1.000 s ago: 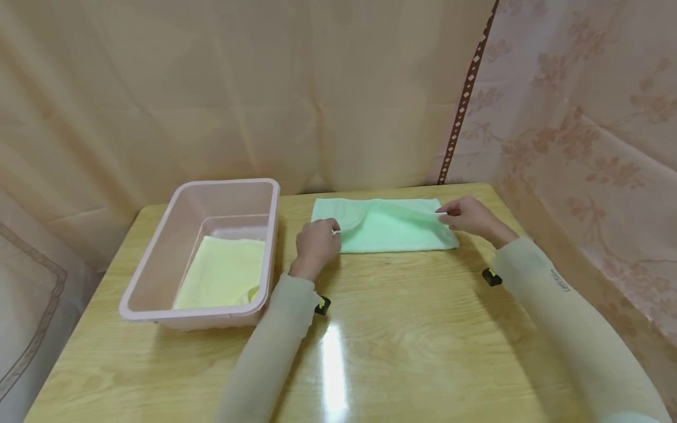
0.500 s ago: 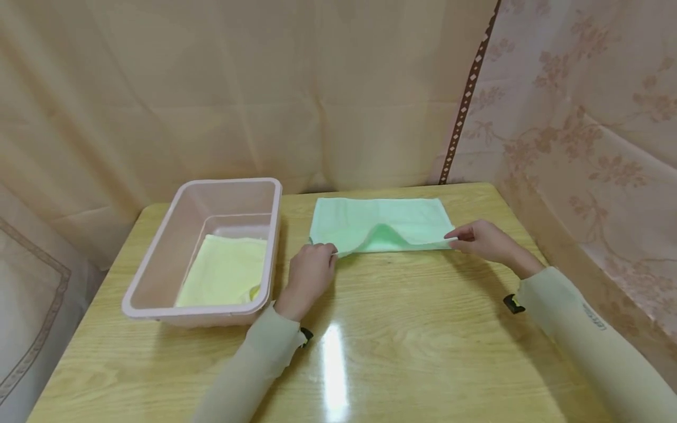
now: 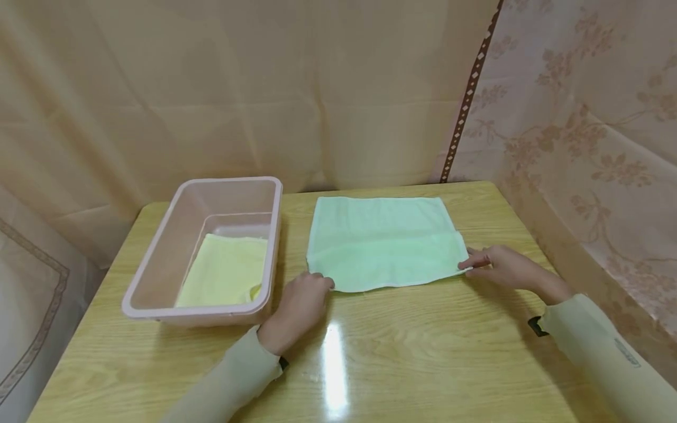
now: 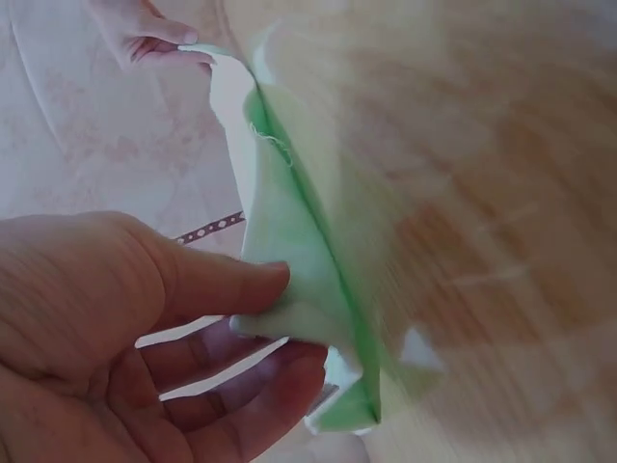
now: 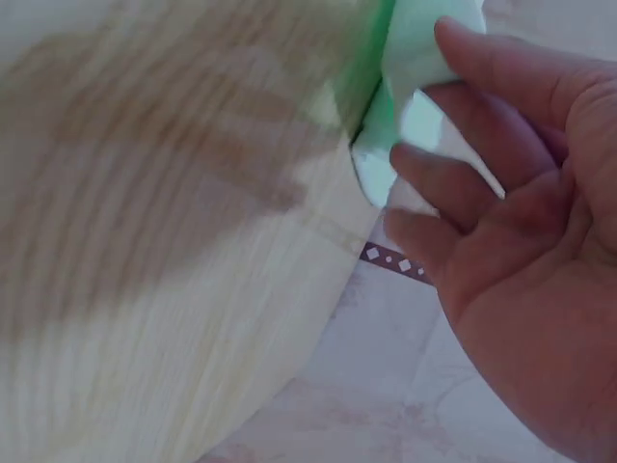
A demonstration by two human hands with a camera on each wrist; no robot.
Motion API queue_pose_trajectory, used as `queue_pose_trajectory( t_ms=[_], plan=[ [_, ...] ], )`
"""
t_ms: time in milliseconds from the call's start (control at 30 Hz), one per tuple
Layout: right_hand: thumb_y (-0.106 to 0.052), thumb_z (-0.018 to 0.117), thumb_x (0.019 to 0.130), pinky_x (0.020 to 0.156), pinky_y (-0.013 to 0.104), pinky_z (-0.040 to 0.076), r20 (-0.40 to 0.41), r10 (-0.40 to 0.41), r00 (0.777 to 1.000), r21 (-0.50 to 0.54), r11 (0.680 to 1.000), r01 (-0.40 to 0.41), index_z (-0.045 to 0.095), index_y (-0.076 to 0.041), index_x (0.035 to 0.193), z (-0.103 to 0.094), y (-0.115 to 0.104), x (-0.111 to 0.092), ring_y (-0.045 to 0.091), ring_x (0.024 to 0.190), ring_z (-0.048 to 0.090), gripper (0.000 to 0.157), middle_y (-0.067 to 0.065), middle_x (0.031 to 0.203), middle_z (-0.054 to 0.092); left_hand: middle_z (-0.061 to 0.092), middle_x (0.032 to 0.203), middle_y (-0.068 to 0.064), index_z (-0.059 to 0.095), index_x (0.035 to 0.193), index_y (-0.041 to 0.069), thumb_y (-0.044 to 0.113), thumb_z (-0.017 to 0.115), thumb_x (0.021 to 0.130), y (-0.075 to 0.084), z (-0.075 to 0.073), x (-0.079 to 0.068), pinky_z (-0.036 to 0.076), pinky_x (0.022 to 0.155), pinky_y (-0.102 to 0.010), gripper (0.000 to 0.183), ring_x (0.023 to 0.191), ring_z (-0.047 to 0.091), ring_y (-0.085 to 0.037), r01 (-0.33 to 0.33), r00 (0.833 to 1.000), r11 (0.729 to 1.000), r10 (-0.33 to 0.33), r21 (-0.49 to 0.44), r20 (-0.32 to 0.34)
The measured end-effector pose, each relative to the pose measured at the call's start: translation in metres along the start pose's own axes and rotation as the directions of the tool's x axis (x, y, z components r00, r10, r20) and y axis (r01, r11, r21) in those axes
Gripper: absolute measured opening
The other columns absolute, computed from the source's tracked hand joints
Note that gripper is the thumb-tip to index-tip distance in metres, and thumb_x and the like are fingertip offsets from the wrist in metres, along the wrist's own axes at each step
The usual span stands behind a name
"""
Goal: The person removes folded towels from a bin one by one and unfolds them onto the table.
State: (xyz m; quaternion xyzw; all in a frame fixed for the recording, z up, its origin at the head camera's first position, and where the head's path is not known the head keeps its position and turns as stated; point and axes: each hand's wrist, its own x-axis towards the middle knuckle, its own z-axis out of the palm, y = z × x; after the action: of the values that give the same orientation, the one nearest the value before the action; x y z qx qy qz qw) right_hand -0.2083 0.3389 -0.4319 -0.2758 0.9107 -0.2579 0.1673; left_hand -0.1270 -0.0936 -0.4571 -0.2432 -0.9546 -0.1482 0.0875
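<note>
A pale green towel [image 3: 383, 241] lies spread at the back of the table, a faint crease running across its middle. My left hand [image 3: 301, 305] grips its near left corner; in the left wrist view the thumb and fingers [image 4: 265, 286] pinch the towel's edge [image 4: 289, 251]. At the near right corner my right hand [image 3: 499, 267] pinches the same edge, which the right wrist view shows between thumb [image 5: 482, 58] and forefinger. The near edge is slightly lifted at the right.
A pink plastic basin [image 3: 150, 264] stands on the left of the wooden table [image 3: 402, 358], with a folded yellow towel [image 3: 224, 270] inside. Beige curtains [image 3: 211, 88] hang behind, and a pink floral curtain [image 3: 597, 117] hangs on the right.
Both hands have drawn the green towel's upper layer toward the front edge of the table. Its raised fold has flattened, and the towel now covers more of the table.
</note>
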Motion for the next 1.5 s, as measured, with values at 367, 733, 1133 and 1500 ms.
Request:
queue_pose_trajectory(
  t_ms=[367, 733, 1133, 1500],
  plan=[
    [-0.015, 0.070, 0.095, 0.104, 0.003, 0.011, 0.039, -0.165, 0.986, 0.096, 0.982, 0.160, 0.077, -0.005, 0.114, 0.009, 0.003, -0.033, 0.036, 0.138, 0.032, 0.022, 0.018, 0.121, 0.070, 0.075, 0.087, -0.006, 0.079, 0.092, 0.006, -0.009, 0.067, 0.085, -0.006, -0.009, -0.023, 0.058, 0.067, -0.035, 0.020, 0.078, 0.071, -0.022, -0.186, 0.977, 0.978, 0.195, -0.098, 0.086],
    [-0.016, 0.073, 0.094, 0.091, 0.008, 0.042, 0.115, -0.157, 0.981, 0.155, 0.978, 0.138, 0.078, -0.006, 0.113, 0.012, 0.010, -0.042, 0.001, 0.119, 0.055, 0.022, 0.022, 0.119, 0.069, 0.067, 0.077, 0.004, 0.076, 0.082, 0.014, -0.002, 0.070, 0.088, -0.006, -0.013, -0.032, 0.051, 0.062, -0.028, 0.018, 0.071, 0.062, -0.010, -0.282, 0.940, 0.949, 0.302, -0.138, 0.161],
    [-0.012, 0.076, 0.090, 0.089, 0.009, 0.044, 0.226, -0.179, 0.958, 0.178, 0.974, 0.140, 0.079, -0.005, 0.110, 0.011, 0.010, -0.043, 0.006, 0.119, 0.055, 0.021, 0.027, 0.119, 0.067, 0.066, 0.075, 0.008, 0.079, 0.082, 0.015, 0.003, 0.077, 0.086, -0.009, -0.021, -0.023, 0.047, 0.064, -0.020, 0.014, 0.069, 0.057, -0.001, -0.342, 0.869, 0.911, 0.400, -0.232, 0.290],
    [-0.010, 0.074, 0.091, 0.089, 0.009, 0.042, 0.290, -0.142, 0.947, 0.184, 0.979, 0.090, 0.080, -0.007, 0.108, 0.008, 0.002, -0.049, 0.012, 0.121, 0.055, 0.019, 0.027, 0.120, 0.066, 0.053, 0.068, 0.014, 0.072, 0.074, 0.020, 0.008, 0.078, 0.085, -0.007, -0.020, -0.022, 0.039, 0.057, -0.020, 0.018, 0.062, 0.045, 0.000, -0.326, 0.851, 0.921, 0.384, -0.213, 0.358]
  ],
)
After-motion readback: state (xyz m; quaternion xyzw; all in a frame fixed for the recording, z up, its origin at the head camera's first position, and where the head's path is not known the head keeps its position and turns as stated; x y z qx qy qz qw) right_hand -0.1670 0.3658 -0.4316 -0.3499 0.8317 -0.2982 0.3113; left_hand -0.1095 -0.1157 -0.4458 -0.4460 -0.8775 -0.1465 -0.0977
